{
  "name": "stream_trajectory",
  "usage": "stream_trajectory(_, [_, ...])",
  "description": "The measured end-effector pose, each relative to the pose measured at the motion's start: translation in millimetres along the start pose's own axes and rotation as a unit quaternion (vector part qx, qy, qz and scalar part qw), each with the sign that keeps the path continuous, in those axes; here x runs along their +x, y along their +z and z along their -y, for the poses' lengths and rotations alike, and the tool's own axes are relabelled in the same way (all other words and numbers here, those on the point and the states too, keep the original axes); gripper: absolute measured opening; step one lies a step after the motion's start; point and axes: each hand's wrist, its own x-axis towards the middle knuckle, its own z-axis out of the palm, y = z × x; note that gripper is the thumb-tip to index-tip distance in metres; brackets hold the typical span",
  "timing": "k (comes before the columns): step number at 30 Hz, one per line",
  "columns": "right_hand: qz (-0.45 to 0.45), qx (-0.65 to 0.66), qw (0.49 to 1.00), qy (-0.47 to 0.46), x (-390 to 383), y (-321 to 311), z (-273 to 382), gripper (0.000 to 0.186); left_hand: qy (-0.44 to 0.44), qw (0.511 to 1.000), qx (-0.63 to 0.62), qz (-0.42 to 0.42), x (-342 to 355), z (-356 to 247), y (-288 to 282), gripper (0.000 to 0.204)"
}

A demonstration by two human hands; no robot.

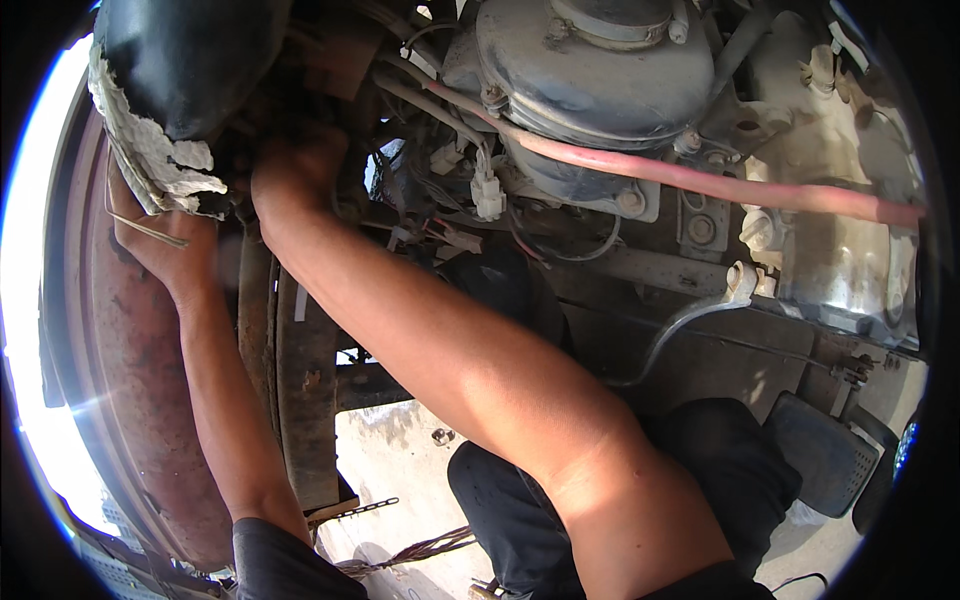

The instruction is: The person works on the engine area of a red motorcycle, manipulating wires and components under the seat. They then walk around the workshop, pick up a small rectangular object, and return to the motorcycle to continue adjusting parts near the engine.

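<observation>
My left hand [170, 240] is at the left beside the rusty red-brown frame rail [140, 400], just below a black bulky part [185, 55] edged with torn pale fibrous material [150, 165]. That material covers much of my left fingers, and a thin stiff strand [150, 228] crosses the hand. My right hand [300, 170] reaches into the dark recess to the right of the black part, among wires and fittings. Its fingertips are in shadow, so I cannot make out what either hand holds or whether it is closed.
A grey rounded housing [595, 75], a pink hose [720, 185], hanging connectors [488, 195] and a metal cylinder block [840, 270] fill the upper right. A perforated pedal-like plate [815, 450] is at the right. My dark-clad knees [500, 510] rest over pale ground [385, 460] with bundled cables [430, 548].
</observation>
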Motion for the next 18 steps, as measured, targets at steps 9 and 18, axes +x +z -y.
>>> stream_trajectory(9, [-0.053, -0.021, 0.997, -0.058, 15.5, -0.4, -28.2, 0.019, 0.017, 0.999, 0.026, 0.015, 5.0, -3.5, -2.5, 0.051])
stream_trajectory(18, [-0.028, 0.049, 0.994, 0.088, -7.5, 8.1, 10.2, 0.02, 0.016, 1.0, -0.003, 0.014, 3.4, -5.4, -2.2, 0.053])
